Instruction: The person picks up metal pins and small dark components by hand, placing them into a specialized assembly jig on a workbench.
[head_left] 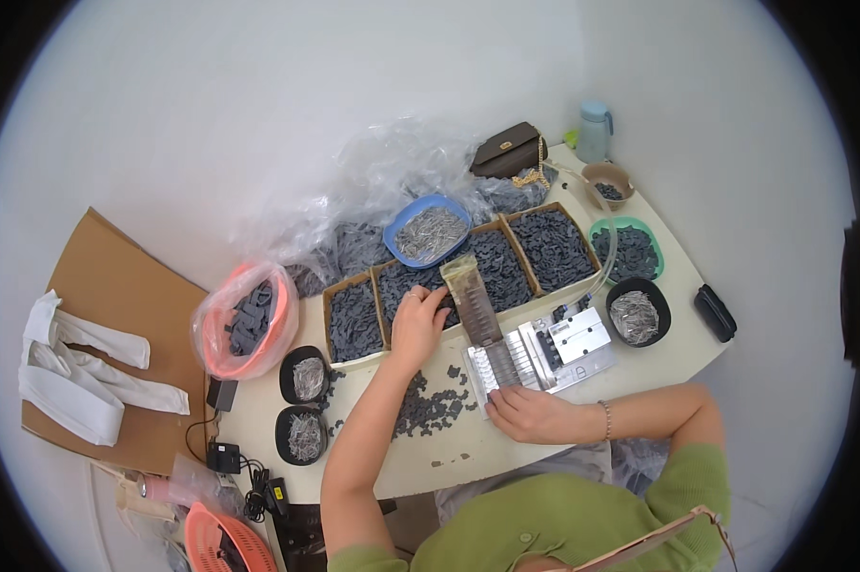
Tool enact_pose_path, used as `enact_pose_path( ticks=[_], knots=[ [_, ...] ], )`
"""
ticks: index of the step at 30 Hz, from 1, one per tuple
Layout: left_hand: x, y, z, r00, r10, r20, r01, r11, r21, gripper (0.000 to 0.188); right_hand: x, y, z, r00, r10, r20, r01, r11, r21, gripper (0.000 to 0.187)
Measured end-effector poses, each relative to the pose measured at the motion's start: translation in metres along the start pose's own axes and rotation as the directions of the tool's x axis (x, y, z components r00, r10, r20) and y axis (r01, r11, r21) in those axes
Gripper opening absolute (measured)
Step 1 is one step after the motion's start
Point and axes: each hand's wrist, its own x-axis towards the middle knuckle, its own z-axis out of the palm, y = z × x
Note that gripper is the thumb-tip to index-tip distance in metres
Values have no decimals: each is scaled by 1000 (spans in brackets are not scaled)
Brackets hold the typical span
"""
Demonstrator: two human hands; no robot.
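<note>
My left hand [418, 326], wearing a ring, reaches over the near edge of a partitioned cardboard tray [384, 334] filled with small dark grey parts [355, 321]. Its fingers are bent together beside a long brownish translucent strip [475, 303]; anything between them is too small to make out. That strip slopes from above the tray down onto a silver metal fixture [530, 355]. My right hand [536, 416], with a bracelet at the wrist, closes its fingers at the strip's near end, by the fixture's front edge. Loose dark parts [430, 410] lie scattered on the white table [373, 477].
A blue bowl of metal pins [392, 250] rests on the tray's back. Black bowls [283, 434] [663, 334] of pins flank the work area. A green bowl [655, 238], brown bowl [628, 181], black case [714, 315], bottle [594, 138] and salmon basket [282, 334] stand around. A tube [613, 238] meets the fixture.
</note>
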Motion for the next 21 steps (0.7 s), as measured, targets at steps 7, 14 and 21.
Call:
enact_pose_path(
  ticks=[7, 14, 21],
  knots=[
    [2, -11, -1, 987, -159, -5, 159, 987, -9, 9, 15, 91, 19, 913, 377, 159, -408, 864, 296, 12],
    [-61, 53, 4, 937, -211, 279, 323, 829, -456, 14, 40, 158, 59, 824, 556, 113, -562, 826, 35, 8],
    [-105, 74, 13, 982, -96, 163, 149, 922, -356, 21, 35, 140, 23, 795, 604, 48, -580, 735, 351, 14]
  ],
)
